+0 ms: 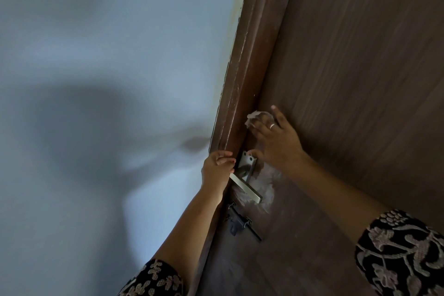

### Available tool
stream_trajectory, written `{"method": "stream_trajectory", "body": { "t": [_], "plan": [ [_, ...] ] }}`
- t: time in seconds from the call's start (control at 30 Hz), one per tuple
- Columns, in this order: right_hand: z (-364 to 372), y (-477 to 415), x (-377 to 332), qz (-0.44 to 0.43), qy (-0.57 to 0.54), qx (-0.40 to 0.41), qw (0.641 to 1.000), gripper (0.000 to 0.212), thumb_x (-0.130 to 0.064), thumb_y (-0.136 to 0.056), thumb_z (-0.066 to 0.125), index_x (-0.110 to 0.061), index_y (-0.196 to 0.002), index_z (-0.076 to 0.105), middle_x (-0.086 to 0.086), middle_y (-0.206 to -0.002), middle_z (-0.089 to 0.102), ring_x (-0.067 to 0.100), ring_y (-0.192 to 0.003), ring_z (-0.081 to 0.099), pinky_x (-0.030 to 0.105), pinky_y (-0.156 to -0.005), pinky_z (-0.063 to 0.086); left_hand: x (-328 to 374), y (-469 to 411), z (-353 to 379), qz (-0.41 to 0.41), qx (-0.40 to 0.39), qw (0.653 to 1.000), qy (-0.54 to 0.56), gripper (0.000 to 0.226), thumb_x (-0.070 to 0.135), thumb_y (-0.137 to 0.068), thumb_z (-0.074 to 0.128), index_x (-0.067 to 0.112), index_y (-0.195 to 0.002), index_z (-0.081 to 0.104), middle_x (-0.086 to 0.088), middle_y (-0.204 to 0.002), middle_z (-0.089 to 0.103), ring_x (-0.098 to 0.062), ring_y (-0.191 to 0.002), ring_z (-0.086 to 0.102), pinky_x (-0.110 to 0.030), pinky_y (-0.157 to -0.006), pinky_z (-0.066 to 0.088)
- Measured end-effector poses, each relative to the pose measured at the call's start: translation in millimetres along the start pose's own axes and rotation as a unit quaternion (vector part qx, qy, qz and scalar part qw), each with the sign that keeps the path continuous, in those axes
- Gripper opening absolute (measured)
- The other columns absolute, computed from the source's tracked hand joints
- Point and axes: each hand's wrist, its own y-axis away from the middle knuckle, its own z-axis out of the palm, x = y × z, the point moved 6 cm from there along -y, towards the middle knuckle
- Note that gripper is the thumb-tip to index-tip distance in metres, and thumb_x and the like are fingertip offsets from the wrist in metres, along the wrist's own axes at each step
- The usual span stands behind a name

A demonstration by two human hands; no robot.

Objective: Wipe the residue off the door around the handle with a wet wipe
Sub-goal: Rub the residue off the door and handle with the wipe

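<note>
Above the handle (245, 181), right hand (276, 137) presses wipe (252, 119) flat; left hand (217, 166) grips door edge (236, 151)

A: Where is free room on the door (348, 67)?

B: Above and right of the right hand (276, 137), bare wood.

A: And what blocks?

B: The handle (246, 188) stands out, the bolt (242, 223) is just under it, and the left hand (217, 168) holds the door edge beside the frame (242, 74).

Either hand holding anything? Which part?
Right hand presses a crumpled wet wipe against the door, pinned under the fingertips. Left hand grips the door's edge beside the handle, not the handle itself.
</note>
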Motion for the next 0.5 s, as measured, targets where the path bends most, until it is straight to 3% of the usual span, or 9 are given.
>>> {"method": "stream_trajectory", "body": {
  "t": [0.23, 0.5],
  "plan": [
    [28.7, 44.3, -40.2, -0.084, 0.013, -0.031, 0.996, 0.083, -0.068, -0.088, 0.01, -0.011, -0.147, -0.001, 0.01, -0.158, 0.004, 0.031, -0.144, -0.001, 0.052, -0.104, -0.023, -9.8, 6.9, 1.0, -0.015, -0.002, 1.0, -0.019, 0.021, 0.001, -0.093, 0.047, 0.014, -0.099, 0.063, 0.001, -0.089, 0.068, -0.016, -0.085, 0.063, -0.018, -0.065, 0.048],
    [15.4, 36.7, -6.3, 0.029, -0.013, -0.007, 0.999, 0.082, -0.066, -0.089, 0.01, -0.01, -0.148, 0.0, 0.01, -0.158, 0.003, 0.031, -0.144, -0.001, 0.051, -0.105, -0.026, -24.1, 9.5, -5.6, -0.029, 0.021, 0.999, -0.04, 0.028, -0.003, -0.092, 0.044, 0.016, -0.095, 0.064, 0.0, -0.087, 0.068, -0.015, -0.08, 0.061, -0.02, -0.066, 0.045]
  ]
}}
